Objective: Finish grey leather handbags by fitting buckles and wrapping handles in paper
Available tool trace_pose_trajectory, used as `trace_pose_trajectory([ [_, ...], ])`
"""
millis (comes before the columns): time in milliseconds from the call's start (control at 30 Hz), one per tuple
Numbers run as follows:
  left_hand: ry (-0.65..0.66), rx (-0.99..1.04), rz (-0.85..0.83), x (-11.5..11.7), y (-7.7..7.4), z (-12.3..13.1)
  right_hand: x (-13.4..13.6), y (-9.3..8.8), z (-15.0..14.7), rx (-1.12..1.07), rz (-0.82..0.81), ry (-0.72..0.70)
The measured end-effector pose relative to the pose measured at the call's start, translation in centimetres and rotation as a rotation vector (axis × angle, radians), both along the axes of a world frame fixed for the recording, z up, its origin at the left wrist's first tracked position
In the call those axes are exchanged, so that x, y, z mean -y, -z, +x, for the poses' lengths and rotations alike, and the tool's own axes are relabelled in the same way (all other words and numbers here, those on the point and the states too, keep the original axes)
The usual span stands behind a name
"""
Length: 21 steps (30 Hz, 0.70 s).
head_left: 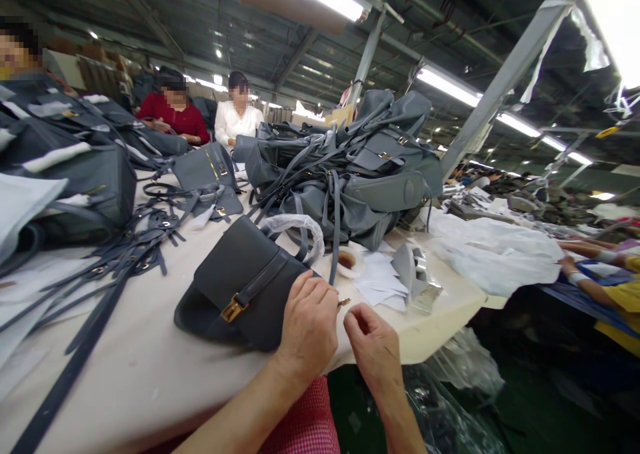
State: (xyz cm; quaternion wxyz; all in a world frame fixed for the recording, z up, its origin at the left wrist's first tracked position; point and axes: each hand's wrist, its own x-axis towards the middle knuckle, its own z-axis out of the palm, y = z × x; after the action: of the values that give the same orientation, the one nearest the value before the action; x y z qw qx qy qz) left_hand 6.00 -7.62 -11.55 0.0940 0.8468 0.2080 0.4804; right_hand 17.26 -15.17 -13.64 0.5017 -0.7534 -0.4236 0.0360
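A dark blue-grey handbag (210,287) lies tilted on the table in front of me, its flap crossed by a strap with a gold clasp (233,309). Clear wrap covers its looped handle (320,237). My left hand (310,321) is closed on the bag's right side. A small gold metal fitting (344,302) sticks out past those fingers. Just right of it, my right hand (373,341) is closed in a pinch, apart from the left one. Whatever lies between its fingertips is too small or hidden to make out.
A high heap of similar bags (385,187) stands behind. Loose straps (145,241) and more bags (80,181) lie left. A tape roll (346,261), white papers (383,281) and a tape dispenser (410,267) sit near the table's right edge. Co-workers (173,111) are across the table.
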Motion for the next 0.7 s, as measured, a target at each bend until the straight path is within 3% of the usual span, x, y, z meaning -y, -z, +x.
trace_pose_trajectory([
  [133,0.011,-0.017,-0.089,0.3,-0.6,-0.2,0.9,0.9,0.7,-0.092,0.088,-0.023],
  [233,0.022,-0.036,-0.126,0.4,-0.8,-0.4,1.4,-0.2,0.4,-0.168,0.194,-0.097],
  [333,0.052,-0.058,-0.130,0.2,-0.9,-0.6,1.3,-1.9,0.2,-0.101,0.250,-0.215],
  [467,0.090,-0.083,-0.138,0.1,-1.0,-1.1,0.9,-3.0,0.8,-0.048,0.184,-0.378],
  [567,0.112,-0.094,-0.162,0.1,-1.2,-1.6,0.8,-3.2,1.2,-0.112,0.144,-0.396],
  [700,0.130,-0.095,-0.179,0.1,-1.5,-1.9,0.7,-3.8,1.1,-0.026,0.177,-0.435],
])
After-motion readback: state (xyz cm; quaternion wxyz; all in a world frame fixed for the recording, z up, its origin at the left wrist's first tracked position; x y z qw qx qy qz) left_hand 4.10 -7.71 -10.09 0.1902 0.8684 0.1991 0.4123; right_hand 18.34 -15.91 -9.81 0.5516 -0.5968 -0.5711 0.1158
